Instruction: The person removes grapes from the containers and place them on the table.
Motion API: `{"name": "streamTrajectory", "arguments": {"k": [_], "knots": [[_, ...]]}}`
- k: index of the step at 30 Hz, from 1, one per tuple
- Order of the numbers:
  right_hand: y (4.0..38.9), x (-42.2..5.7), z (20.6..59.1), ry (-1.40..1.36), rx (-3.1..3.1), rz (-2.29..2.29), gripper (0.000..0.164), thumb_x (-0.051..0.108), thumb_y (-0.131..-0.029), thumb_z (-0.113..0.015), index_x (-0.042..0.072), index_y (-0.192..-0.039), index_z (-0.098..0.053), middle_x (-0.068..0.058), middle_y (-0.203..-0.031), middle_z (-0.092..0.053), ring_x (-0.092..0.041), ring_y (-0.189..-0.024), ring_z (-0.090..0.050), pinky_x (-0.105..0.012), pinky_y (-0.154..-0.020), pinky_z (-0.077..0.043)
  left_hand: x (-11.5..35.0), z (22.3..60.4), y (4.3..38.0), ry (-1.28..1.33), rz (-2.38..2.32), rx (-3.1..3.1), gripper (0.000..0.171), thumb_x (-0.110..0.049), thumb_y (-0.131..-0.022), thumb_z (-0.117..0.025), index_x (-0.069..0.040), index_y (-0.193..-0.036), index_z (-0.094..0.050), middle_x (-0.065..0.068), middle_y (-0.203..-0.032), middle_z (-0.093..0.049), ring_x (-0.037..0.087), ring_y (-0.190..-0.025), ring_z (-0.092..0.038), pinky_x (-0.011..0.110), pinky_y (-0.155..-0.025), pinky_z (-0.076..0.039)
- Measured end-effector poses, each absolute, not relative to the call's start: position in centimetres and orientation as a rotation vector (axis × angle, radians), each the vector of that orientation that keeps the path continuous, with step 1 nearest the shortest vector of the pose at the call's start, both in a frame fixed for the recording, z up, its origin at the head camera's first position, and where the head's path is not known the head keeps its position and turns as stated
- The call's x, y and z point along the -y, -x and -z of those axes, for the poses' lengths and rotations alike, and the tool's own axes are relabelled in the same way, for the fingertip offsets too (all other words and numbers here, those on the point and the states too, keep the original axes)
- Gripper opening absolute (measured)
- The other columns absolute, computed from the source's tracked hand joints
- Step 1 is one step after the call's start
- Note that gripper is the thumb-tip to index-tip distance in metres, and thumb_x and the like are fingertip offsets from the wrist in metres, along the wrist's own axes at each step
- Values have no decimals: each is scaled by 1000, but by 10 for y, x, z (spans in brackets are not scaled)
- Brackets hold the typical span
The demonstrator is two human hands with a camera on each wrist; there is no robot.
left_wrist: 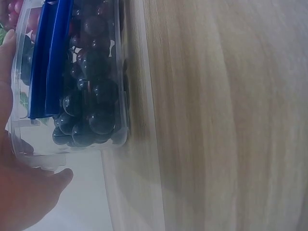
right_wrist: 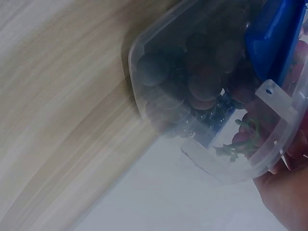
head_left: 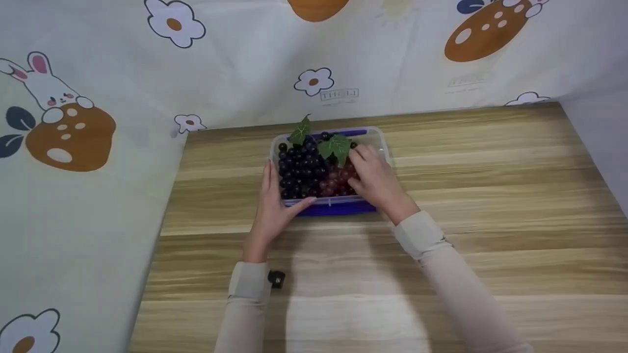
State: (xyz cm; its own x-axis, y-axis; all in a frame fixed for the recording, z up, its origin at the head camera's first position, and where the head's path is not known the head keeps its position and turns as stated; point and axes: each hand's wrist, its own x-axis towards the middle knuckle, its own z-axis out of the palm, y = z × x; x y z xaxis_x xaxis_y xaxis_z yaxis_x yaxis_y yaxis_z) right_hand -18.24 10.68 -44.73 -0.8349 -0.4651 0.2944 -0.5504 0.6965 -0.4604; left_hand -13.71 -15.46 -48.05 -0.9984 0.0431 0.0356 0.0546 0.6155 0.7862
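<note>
A clear plastic container (head_left: 331,201) with blue side clips stands on the table, filled with dark grapes (head_left: 299,169) and a bunch of red grapes (head_left: 336,181). Green leaves (head_left: 336,147) lie on top of the fruit. My left hand (head_left: 274,206) rests against the container's near left corner, fingers straight along the left side and thumb along the front rim. Reaching in over the right side, my right hand (head_left: 375,179) holds the red grapes between thumb and bent fingers. Its fingertips are partly hidden among the fruit. In the left wrist view a blue clip (left_wrist: 50,57) hangs folded down.
The wood-grain table (head_left: 490,196) extends to both sides and in front of the container. Behind it hangs a pale cloth (head_left: 245,73) printed with flowers and rabbits, which also covers the left side. A small black device (head_left: 276,279) sits at my left wrist.
</note>
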Motion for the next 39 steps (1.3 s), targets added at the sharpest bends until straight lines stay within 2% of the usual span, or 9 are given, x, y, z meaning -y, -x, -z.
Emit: {"name": "streamTrajectory", "arguments": {"k": [3, 5, 9, 14, 22, 27, 33, 39], "knots": [[180, -109, 447, -842, 2702, -809, 50, -2, -88, -79, -16, -132, -58, -28, -127, -60, -44, -119, -55, -53, -103, -53, 154, 480, 137, 72, 1368, 2823, 132, -49, -85, -88, -1, -168, 2, 17, -177, 7, 37, -163, -3, 52, -133, -12], [178, -110, 446, -830, 2693, -825, 51, -2, -88, -79, -17, -133, -58, -28, -126, -60, -44, -118, -56, -53, -102, -54, 154, 480, 137, 65, 1375, 2825, 133, -50, -85, -88, -2, -168, 4, 16, -177, 8, 37, -163, -3, 51, -133, -11], [174, -112, 445, -803, 2698, -861, 55, -2, -90, -78, -18, -138, -56, -29, -130, -58, -43, -121, -57, -51, -104, -55, 154, 480, 135, 63, 1387, 2820, 134, -49, -84, -88, -2, -168, 6, 14, -177, 11, 37, -163, -2, 51, -133, -11], [168, -118, 439, -766, 2728, -876, 58, 1, -92, -79, -16, -142, -54, -32, -142, -56, -46, -131, -57, -52, -109, -53, 153, 479, 134, 61, 1387, 2820, 135, -50, -84, -88, -2, -168, 6, 15, -177, 11, 38, -163, -2, 53, -132, -11], [162, -130, 424, -698, 2669, -890, 58, 2, -92, -79, -10, -143, -55, -32, -133, -63, -48, -120, -64, -58, -99, -58, 154, 478, 135, 42, 1380, 2846, 134, -49, -85, -88, -6, -168, 8, 12, -177, 12, 36, -163, -2, 51, -133, -11], [160, -138, 416, -636, 2636, -939, 56, 2, -93, -77, -9, -144, -55, -31, -133, -64, -47, -121, -63, -58, -99, -57, 158, 478, 135, 74, 1354, 2858, 133, -51, -86, -86, -4, -168, 7, 15, -177, 11, 35, -163, -3, 51, -132, -15], [160, -151, 411, -548, 2630, -1004, 56, 3, -95, -74, -12, -145, -53, -32, -134, -63, -47, -121, -63, -57, -100, -56, 165, 476, 135, 71, 1301, 2897, 134, -55, -84, -87, -3, -168, 3, 17, -177, 7, 35, -163, -3, 51, -132, -15], [162, -167, 406, -416, 2659, -1069, 55, 1, -95, -73, -12, -145, -52, -32, -134, -62, -46, -120, -63, -57, -101, -55, 166, 477, 138, 62, 1313, 2937, 138, -60, -83, -85, -6, -168, 9, 15, -177, 10, 34, -164, -2, 50, -133, -15]]}}
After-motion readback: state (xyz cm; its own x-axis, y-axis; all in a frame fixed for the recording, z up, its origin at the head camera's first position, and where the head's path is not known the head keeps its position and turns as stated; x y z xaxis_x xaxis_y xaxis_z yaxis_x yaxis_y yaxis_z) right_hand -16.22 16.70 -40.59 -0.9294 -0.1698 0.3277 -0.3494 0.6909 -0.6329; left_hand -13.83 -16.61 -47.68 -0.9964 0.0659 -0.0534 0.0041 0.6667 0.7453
